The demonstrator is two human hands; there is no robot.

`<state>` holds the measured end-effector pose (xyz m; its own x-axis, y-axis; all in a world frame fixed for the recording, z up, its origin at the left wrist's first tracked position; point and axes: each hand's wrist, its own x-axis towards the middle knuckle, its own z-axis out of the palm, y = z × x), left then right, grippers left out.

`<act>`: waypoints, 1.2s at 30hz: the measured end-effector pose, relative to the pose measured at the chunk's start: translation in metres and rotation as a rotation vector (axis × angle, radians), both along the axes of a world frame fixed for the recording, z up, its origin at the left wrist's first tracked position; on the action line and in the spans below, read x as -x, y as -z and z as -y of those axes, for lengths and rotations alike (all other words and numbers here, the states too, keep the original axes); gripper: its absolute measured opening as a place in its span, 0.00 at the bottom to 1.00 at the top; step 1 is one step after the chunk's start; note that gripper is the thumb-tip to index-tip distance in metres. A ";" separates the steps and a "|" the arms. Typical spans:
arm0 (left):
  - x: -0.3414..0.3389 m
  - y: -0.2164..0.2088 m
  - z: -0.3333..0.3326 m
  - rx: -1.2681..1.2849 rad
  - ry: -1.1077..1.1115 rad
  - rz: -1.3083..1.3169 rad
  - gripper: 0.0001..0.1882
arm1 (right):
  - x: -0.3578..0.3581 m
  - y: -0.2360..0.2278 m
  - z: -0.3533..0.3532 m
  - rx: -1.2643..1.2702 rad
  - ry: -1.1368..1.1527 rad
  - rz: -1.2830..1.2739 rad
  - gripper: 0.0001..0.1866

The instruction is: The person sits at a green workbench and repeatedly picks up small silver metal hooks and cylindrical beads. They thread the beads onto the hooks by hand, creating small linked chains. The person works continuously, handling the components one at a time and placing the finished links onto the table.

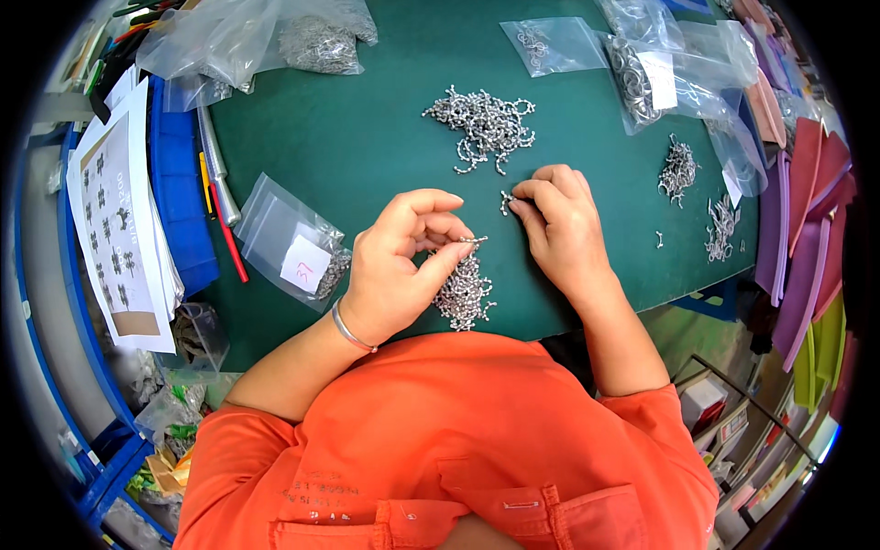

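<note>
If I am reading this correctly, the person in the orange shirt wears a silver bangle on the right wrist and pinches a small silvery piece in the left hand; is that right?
Not quite: the head view shows the silver bangle on the left wrist. The person in the orange shirt does pinch a small silvery piece in the left hand.
</note>
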<state>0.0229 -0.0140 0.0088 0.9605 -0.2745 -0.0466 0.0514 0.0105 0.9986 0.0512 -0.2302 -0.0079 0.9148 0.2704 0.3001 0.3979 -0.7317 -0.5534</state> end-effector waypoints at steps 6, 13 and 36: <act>-0.002 -0.002 -0.004 -0.184 -0.006 0.226 0.12 | 0.000 -0.003 -0.006 -0.099 -0.004 0.096 0.07; -0.002 -0.003 -0.010 -0.355 0.154 0.127 0.06 | 0.013 -0.014 -0.013 -0.362 -0.038 -0.135 0.05; 0.000 -0.003 -0.006 -0.301 0.020 0.312 0.07 | 0.002 -0.009 -0.006 0.006 -0.089 0.041 0.06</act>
